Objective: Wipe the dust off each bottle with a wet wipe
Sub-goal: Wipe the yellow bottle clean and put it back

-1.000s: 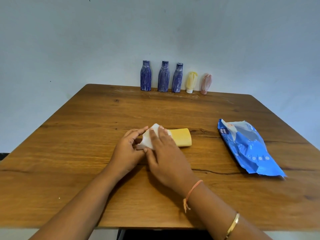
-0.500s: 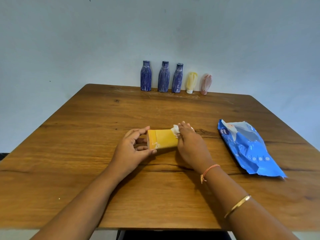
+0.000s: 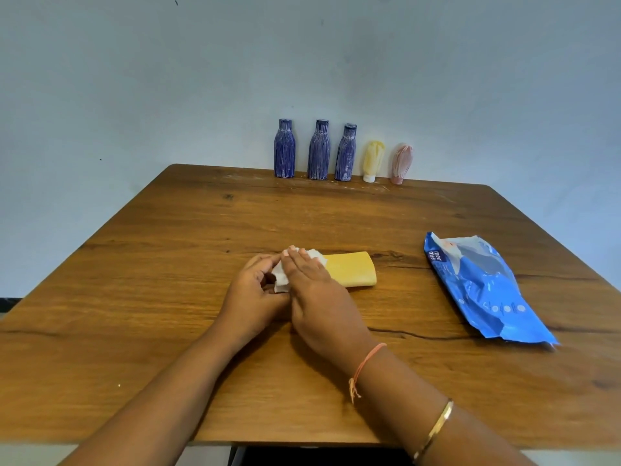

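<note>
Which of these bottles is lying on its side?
The orange-yellow bottle, flat on the table under the wipe. The three blue bottles, yellow tube and pink tube at the far edge stand upright.

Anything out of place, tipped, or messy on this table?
Nothing spilled or damaged. The yellow bottle lies flat, partly under the wet wipe. At the back, the yellow tube and pink tube lean slightly, with white dust streaking the table nearby.

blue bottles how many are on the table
3, upright in a row at the back of the table: left blue bottle, middle blue bottle, right blue bottle, beside the pale yellow tube. None seems hidden.
</note>
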`<control>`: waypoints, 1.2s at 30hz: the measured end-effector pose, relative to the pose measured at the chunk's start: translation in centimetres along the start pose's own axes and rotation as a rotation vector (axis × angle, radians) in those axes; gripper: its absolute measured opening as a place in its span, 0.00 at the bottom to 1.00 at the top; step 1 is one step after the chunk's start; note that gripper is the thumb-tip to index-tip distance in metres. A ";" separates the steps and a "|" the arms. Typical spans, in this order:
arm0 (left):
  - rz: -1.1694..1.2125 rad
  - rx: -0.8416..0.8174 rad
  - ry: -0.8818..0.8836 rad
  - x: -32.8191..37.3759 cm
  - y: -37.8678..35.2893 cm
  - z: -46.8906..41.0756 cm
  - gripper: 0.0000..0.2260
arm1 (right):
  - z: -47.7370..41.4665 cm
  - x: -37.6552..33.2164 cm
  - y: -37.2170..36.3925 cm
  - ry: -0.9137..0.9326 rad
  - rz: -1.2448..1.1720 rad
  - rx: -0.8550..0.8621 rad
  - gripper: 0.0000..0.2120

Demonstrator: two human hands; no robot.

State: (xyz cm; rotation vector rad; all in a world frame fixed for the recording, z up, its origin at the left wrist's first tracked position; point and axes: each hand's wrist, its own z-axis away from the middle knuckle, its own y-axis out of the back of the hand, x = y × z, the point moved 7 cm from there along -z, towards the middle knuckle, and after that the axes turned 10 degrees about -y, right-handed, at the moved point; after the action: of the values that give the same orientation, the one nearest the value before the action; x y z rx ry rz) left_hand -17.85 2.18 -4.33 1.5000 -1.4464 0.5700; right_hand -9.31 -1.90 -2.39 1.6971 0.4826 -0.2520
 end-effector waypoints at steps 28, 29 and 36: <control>0.110 0.012 0.120 -1.4 -0.7 0.0 0.32 | -0.1 5.6 1.3 -0.128 -0.029 -0.080 0.25; 0.101 0.008 0.128 -1.4 -0.7 0.0 0.32 | -0.3 6.8 1.6 -0.175 -0.030 -0.061 0.25; 0.015 -0.041 0.101 -1.2 -0.5 0.1 0.34 | 0.0 10.3 2.2 -0.351 -0.011 -0.072 0.25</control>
State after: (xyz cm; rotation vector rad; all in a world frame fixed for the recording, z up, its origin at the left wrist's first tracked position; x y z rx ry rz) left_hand -17.61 2.58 -5.53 1.4090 -1.3843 0.6133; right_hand 0.83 -0.34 -4.82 1.5392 0.2361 -0.5239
